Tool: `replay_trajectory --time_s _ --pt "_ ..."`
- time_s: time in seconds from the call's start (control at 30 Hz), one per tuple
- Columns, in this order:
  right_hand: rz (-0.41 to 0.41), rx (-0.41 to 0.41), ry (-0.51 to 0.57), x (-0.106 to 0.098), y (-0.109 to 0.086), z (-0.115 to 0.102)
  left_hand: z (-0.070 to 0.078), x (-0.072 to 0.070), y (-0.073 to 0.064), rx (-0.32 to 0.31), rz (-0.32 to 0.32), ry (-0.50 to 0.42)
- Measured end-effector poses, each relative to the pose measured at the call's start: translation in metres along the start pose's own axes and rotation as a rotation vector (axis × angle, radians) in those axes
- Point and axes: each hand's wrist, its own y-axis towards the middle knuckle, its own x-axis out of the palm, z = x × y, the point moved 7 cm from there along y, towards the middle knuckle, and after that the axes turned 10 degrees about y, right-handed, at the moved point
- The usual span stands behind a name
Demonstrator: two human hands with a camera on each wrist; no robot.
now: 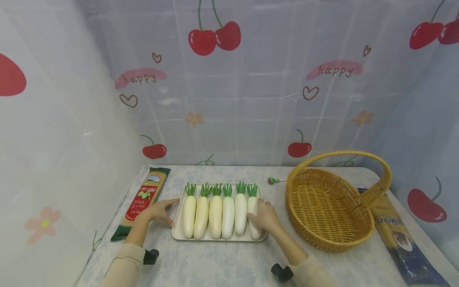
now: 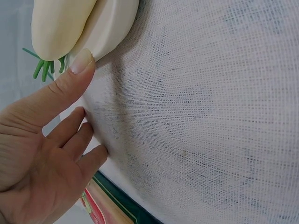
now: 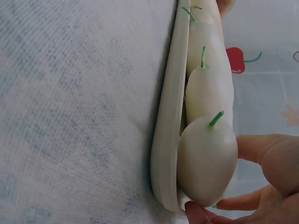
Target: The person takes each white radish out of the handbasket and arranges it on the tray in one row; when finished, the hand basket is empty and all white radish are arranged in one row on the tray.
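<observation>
Several white radishes with green tops lie side by side in a shallow cream tray (image 1: 175,234) in the head view. My right hand (image 1: 266,216) grips the rightmost white radish (image 1: 254,230), thumb on one side and fingers on the other. In the right wrist view that radish's rounded end (image 3: 208,161) rests inside the tray wall (image 3: 163,144). My left hand (image 1: 157,211) is at the tray's left end with fingers spread, holding nothing. The left wrist view shows the left thumb (image 2: 70,86) against or very near the tray's edge; contact is hard to tell.
A wicker basket (image 1: 297,223) with a tall handle stands right of the tray. Behind the tray's right end lies a small red-and-green lollipop-like item (image 1: 273,180). A red-and-green pasta packet (image 1: 143,199) lies at left, a blue-and-gold bag (image 1: 401,239) at right, partly behind the basket.
</observation>
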Motion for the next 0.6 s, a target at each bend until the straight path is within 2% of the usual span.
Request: replay_trajectory --time_s 0.2,0.3,0.47,0.6 --pt "-0.002 -0.014 -0.019 -0.001 -0.003 0.002 0.001 0.000 -0.001 0.005 0.004 -0.005" --pt "-0.011 -0.046 -0.014 -0.003 -0.007 0.001 0.001 0.000 -0.003 -0.001 0.015 -0.005" --pt "-0.058 -0.132 0.015 -0.015 -0.024 -0.006 0.001 -0.002 -0.009 0.006 0.085 0.002" --pt "-0.070 -0.217 0.040 -0.036 -0.039 -0.015 -0.001 -0.002 -0.017 -0.004 0.151 0.011"
